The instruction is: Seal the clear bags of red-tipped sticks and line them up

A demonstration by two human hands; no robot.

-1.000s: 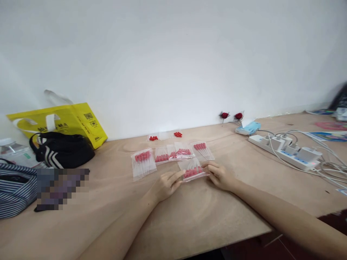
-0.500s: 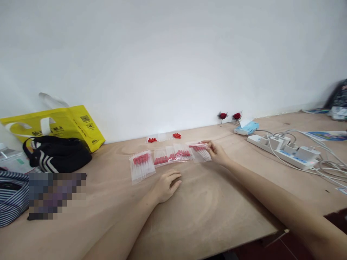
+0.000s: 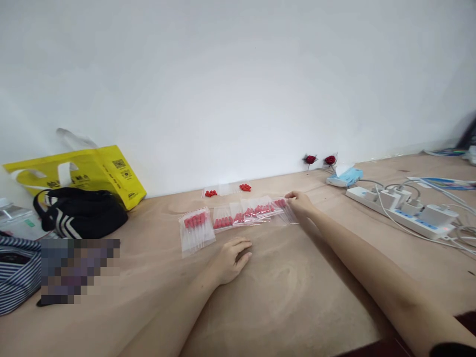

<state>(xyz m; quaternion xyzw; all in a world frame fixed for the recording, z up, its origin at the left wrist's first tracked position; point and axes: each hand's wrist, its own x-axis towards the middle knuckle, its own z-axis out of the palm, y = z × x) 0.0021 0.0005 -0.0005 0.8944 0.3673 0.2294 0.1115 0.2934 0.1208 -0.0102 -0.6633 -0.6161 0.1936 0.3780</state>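
No words can be made out for certain. Well to the left of the fingers (image 3: 243,240) of the left hand (image 3: 226,262) and farther back, the yellow bag (image 3: 97,168) carries large black characters (image 3: 80,177), partly hidden by its handle (image 3: 66,173), and two square codes (image 3: 123,169). The clear container's (image 3: 18,225) green label (image 3: 29,223), farther left, is too small to read

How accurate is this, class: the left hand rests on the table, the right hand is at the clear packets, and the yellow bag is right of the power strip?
The head view shows the yellow bag left of the power strip, not right. Otherwise, the left hand rests on the table and the right hand is at the clear packets.
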